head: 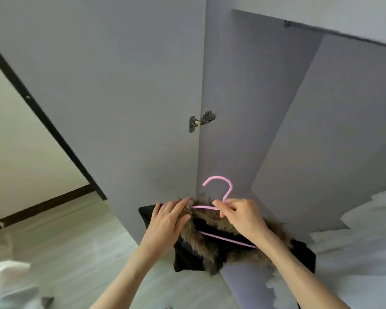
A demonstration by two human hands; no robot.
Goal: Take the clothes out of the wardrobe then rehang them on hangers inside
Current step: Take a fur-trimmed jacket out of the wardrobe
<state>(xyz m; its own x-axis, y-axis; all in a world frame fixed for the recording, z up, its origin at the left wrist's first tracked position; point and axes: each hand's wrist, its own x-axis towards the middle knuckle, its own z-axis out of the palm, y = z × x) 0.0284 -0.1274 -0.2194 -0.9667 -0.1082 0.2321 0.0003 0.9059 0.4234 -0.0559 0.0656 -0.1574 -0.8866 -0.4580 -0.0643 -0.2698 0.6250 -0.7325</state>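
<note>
A black garment (187, 257) with a brown fur collar (205, 241) hangs on a pink hanger (228, 188) in front of the open grey wardrobe (265, 108). My right hand (241, 217) pinches the hanger just below its hook. My left hand (168, 219) grips the fur collar and the garment's left shoulder. The hanger's lower bar runs under my right wrist. The dark rail (343, 34) crosses the top of the wardrobe with nothing on it.
The wardrobe door (98, 97) stands open to the left, with a metal hinge (201, 121) on its edge. White fabric (366, 219) lies piled inside the wardrobe at the right. More white cloth (7, 284) sits at the lower left on the pale floor.
</note>
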